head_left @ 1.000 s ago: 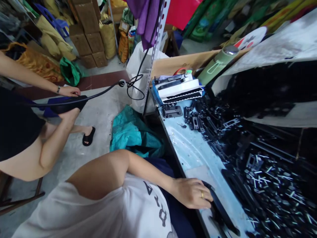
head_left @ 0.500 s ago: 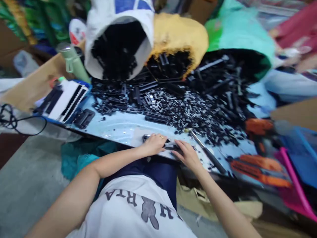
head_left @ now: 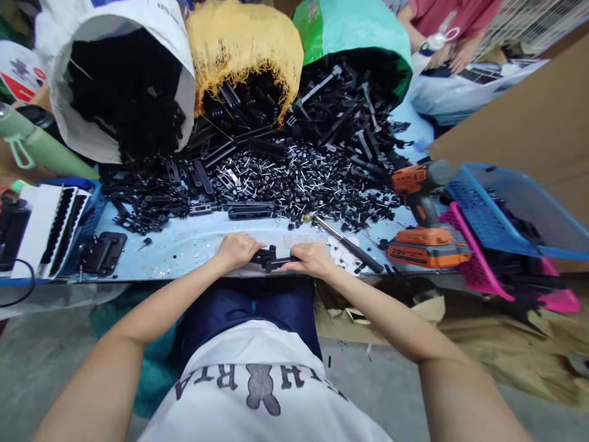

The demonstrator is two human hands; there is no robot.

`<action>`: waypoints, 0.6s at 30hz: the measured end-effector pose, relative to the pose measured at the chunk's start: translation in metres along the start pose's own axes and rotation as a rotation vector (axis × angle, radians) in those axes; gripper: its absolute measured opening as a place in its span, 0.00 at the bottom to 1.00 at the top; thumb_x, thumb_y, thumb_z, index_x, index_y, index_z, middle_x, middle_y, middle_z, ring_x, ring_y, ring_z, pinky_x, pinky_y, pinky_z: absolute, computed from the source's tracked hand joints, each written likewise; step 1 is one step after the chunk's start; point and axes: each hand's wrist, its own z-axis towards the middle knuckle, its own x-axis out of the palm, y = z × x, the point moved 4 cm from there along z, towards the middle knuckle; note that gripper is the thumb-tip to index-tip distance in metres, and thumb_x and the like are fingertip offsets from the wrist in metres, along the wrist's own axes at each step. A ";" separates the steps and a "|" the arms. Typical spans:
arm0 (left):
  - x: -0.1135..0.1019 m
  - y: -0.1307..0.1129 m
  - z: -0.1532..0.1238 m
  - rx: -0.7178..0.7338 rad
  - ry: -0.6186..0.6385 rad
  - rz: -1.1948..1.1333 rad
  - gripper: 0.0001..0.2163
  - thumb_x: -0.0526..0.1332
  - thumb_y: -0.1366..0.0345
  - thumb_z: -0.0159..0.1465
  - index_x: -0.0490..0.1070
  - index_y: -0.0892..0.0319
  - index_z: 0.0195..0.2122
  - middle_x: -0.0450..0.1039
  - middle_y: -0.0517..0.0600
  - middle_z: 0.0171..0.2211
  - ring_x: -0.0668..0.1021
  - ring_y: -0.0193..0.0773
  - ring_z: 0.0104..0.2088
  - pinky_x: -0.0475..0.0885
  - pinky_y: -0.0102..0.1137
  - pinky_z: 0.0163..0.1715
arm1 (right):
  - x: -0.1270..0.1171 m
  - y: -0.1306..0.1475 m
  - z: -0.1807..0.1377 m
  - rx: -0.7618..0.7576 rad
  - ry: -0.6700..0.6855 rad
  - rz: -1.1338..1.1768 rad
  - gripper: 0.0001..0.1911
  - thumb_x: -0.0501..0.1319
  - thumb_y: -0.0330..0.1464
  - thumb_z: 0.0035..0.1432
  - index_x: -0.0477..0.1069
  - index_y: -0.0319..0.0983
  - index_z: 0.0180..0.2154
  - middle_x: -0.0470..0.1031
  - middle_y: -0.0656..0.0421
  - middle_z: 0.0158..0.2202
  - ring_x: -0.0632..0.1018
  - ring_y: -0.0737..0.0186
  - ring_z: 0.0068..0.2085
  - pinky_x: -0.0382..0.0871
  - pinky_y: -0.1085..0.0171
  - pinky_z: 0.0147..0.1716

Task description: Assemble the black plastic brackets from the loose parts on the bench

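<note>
My left hand point(head_left: 239, 250) is closed around one end of a black jointed part point(head_left: 270, 259) at the front edge of the table. From the other side my right hand point(head_left: 311, 259) grips the same part, thumb and fingers pinching a bar that reaches leftward. Its ends are hidden in my fingers, so I cannot tell whether it is one piece or two. A hammer point(head_left: 348, 243) lies just right of my right hand. Beyond both hands spreads a heap of small black and silver screws point(head_left: 299, 178), with a flat black bracket point(head_left: 251, 210) before it.
White point(head_left: 59, 80), yellow point(head_left: 243, 37) and green point(head_left: 359, 24) sacks spill black parts at the back. An orange cordless drill point(head_left: 421, 215) stands at right beside pink point(head_left: 478, 264) and blue point(head_left: 529, 184) baskets. A green bottle point(head_left: 46, 147) leans at left. Another person's hands point(head_left: 453, 58) show at back right.
The view has swung right. Both hands, which lay over the black part on the table, now grip it from either side, with its middle showing between them.
</note>
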 end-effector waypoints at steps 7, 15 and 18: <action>-0.014 -0.007 -0.008 -0.279 0.042 0.111 0.31 0.38 0.51 0.68 0.76 0.65 0.31 0.76 0.57 0.30 0.77 0.46 0.31 0.61 0.32 0.25 | -0.029 0.032 0.022 0.040 -0.082 -0.178 0.31 0.55 0.53 0.59 0.66 0.31 0.47 0.69 0.48 0.40 0.68 0.53 0.41 0.56 0.62 0.38; -0.022 -0.004 -0.018 -0.268 0.030 0.086 0.28 0.40 0.53 0.68 0.75 0.64 0.31 0.76 0.57 0.30 0.77 0.42 0.31 0.63 0.31 0.27 | -0.041 0.033 0.029 -0.220 -0.054 -0.185 0.26 0.56 0.51 0.59 0.67 0.32 0.41 0.68 0.51 0.37 0.68 0.56 0.38 0.55 0.62 0.37; -0.033 -0.003 -0.031 -0.070 -0.060 0.066 0.28 0.42 0.52 0.68 0.73 0.64 0.26 0.73 0.57 0.25 0.76 0.40 0.28 0.63 0.30 0.26 | -0.047 0.018 0.006 -0.151 -0.101 -0.109 0.31 0.47 0.56 0.61 0.67 0.34 0.29 0.68 0.54 0.27 0.67 0.62 0.29 0.51 0.65 0.30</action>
